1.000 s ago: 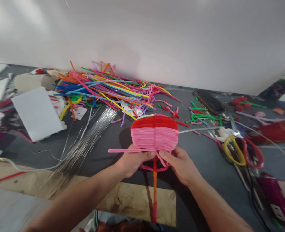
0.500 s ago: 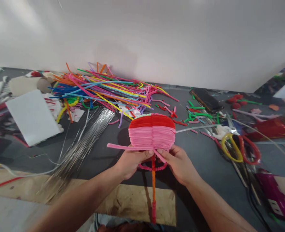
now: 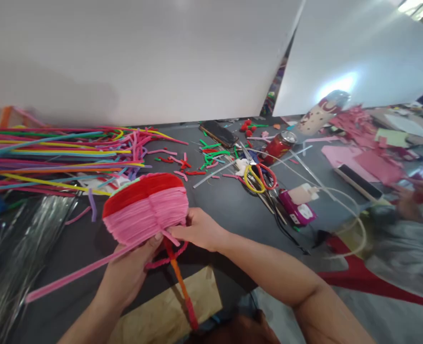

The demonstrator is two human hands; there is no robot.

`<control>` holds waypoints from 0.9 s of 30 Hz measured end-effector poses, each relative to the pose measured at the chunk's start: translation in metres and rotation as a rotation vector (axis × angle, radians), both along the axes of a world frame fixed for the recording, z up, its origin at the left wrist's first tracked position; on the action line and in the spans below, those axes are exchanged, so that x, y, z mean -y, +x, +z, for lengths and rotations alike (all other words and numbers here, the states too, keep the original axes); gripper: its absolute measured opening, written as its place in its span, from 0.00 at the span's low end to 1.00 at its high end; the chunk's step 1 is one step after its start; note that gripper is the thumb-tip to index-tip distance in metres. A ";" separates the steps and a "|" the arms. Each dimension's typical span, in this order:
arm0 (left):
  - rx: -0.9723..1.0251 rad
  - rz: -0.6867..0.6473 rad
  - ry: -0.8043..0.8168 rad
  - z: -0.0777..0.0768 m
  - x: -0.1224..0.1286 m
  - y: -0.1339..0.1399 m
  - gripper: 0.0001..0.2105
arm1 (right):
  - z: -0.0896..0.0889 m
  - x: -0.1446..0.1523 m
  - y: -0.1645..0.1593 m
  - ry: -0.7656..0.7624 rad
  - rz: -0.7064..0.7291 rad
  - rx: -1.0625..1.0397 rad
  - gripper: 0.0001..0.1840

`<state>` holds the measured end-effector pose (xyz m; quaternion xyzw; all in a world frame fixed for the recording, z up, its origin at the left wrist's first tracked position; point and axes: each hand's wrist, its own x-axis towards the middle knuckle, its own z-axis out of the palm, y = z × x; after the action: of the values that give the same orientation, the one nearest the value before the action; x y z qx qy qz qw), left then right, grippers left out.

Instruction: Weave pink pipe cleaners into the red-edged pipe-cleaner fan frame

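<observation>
Between my hands is a pipe cleaner craft piece [image 3: 145, 205], its rows banded red and pink with a little pale green at the far edge. My left hand [image 3: 134, 263] is closed on its near left edge, thumb at the centre seam. A long pink pipe cleaner [image 3: 79, 274] sticks out from there toward the lower left. My right hand [image 3: 200, 230] pinches the near right edge, by a short pink end. Below hangs an orange and red stem [image 3: 179, 274] with a pink loop beside it. Fingers under the piece are hidden.
Colourful pipe cleaners [image 3: 54, 153] are heaped at the left, above silvery wires [image 3: 28, 243]. Beyond the piece lie green and red scraps, a phone [image 3: 218, 133], scissors [image 3: 255, 179], a red can [image 3: 279, 147] and a purple box [image 3: 297, 208]. Another person's hand [image 3: 410, 205] is at the right.
The view has swung right, bringing the can, pink sheets and another person into sight. The craft piece now appears further left and tilted; both hands keep their hold.
</observation>
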<state>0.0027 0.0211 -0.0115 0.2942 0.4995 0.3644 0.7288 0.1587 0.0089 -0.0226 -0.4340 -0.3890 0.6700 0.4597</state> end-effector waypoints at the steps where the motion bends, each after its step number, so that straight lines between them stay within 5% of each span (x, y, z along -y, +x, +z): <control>1: -0.007 -0.011 -0.004 0.000 0.000 0.000 0.19 | 0.000 0.000 0.001 0.012 0.025 0.025 0.09; 10: -0.058 -0.076 -0.024 0.001 -0.005 -0.003 0.19 | -0.002 -0.005 -0.003 0.045 -0.026 -0.043 0.08; 17: -0.068 0.038 -0.046 0.001 -0.001 0.001 0.12 | -0.004 -0.002 -0.002 -0.001 -0.050 -0.069 0.07; 27: 0.154 -0.049 0.101 -0.001 0.010 0.001 0.09 | 0.007 0.008 0.008 -0.100 -0.065 -0.102 0.15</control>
<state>0.0042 0.0107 -0.0121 0.3138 0.4158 0.3927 0.7579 0.1671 0.0009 -0.0159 -0.4340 -0.3168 0.6947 0.4782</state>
